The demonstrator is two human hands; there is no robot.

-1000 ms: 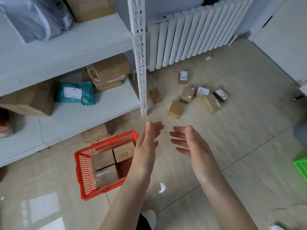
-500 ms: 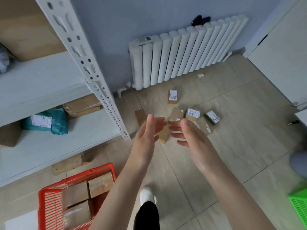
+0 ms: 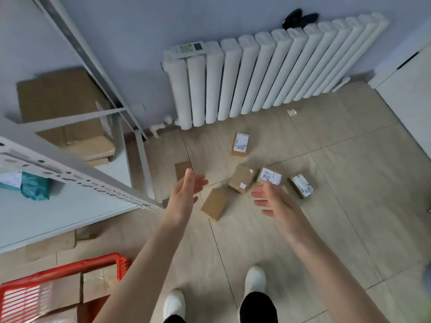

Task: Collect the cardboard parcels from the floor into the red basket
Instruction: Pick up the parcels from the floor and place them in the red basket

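Both hands are held out over the beige tiled floor (image 3: 326, 229) with nothing in them. The left hand (image 3: 184, 197) is seen with fingers straight and spread, palm turned inward. The right hand (image 3: 275, 201) is likewise extended with fingers apart, palm facing the left.

Six small brown cardboard parcels are noted on the floor ahead of the hands:
- A plain box (image 3: 213, 203) lies between the two hands in the view.
- A second plain box (image 3: 241, 181) lies just beyond it, touching or nearly so.
- A white-labelled box (image 3: 269, 176) is partly covered by the right fingertips in the view.
- Another labelled box (image 3: 302, 185) lies just to its right.
- A third labelled box (image 3: 240, 144) lies apart, nearer the white column radiator (image 3: 268, 73).
- A flat brown parcel (image 3: 182, 170) is partly hidden behind the left fingers.

The red plastic basket (image 3: 70, 266) stands at the lower left, well apart from the scattered parcels, and several cardboard parcels (image 3: 58, 290) are already inside it. A white metal shelving unit (image 3: 81, 180) occupies the left side, with a teal mailer bag (image 3: 35, 187) and larger cardboard boxes (image 3: 70, 108) on its shelves. Two white shoes (image 3: 255, 279) are visible below the arms.
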